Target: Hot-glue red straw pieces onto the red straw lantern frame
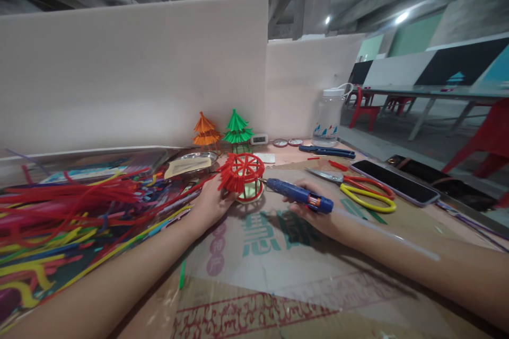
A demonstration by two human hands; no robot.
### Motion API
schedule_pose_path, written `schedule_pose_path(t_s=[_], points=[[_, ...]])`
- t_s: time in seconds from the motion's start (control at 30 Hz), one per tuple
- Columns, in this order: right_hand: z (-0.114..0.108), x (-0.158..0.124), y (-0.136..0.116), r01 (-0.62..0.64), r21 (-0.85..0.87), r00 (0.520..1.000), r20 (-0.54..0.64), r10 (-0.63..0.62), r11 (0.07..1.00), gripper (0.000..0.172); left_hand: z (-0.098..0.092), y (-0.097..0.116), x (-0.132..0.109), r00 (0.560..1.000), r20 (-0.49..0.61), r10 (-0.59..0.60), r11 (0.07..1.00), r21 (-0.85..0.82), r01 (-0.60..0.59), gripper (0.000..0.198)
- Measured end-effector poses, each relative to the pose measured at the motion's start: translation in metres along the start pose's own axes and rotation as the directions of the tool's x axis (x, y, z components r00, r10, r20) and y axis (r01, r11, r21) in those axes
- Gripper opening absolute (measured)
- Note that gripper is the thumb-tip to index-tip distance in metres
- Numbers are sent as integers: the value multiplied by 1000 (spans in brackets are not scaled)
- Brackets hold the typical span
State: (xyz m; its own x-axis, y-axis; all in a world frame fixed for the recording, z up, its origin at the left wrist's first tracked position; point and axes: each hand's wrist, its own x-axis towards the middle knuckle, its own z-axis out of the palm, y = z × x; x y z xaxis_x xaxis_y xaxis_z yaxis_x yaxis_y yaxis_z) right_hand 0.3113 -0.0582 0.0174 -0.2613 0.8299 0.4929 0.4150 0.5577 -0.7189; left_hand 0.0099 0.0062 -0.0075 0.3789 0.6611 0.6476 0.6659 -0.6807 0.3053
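Observation:
My left hand (214, 200) grips the left side of a small red pavilion model (247, 168), built from red pipe-cleaner pieces with a spoked ring on top and short posts below. Red strips cover part of the ring's left side. In my right hand (308, 214) is a blue glue gun (296, 193), its nozzle pointing left at the ring's right edge. Whether the tip touches the ring I cannot tell. A clear glue stick (392, 233) sticks out of the gun's back, over my right forearm.
Loose coloured pipe cleaners (79, 206) crowd the left. Behind stand an orange pavilion (205, 130), a green pavilion (237, 130) and a water bottle (328, 116). At right lie scissors (368, 193), a dark blue cutter (326, 151) and a phone (393, 182). Printed cardboard (254, 280) covers the tabletop.

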Motion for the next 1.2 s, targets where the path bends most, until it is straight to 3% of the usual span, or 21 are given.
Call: schedule_pose_path(t_s=[0.43,1.2], points=[[-1,3,-9,-70,-50,997,-31,69,996,33,-2,1,-1,999,0,35,999,28,-35,30],[-1,2,-13,-92,-62,996,-3,92,994,28,-2,2,-1,1000,3,30,999,30,-30,28]])
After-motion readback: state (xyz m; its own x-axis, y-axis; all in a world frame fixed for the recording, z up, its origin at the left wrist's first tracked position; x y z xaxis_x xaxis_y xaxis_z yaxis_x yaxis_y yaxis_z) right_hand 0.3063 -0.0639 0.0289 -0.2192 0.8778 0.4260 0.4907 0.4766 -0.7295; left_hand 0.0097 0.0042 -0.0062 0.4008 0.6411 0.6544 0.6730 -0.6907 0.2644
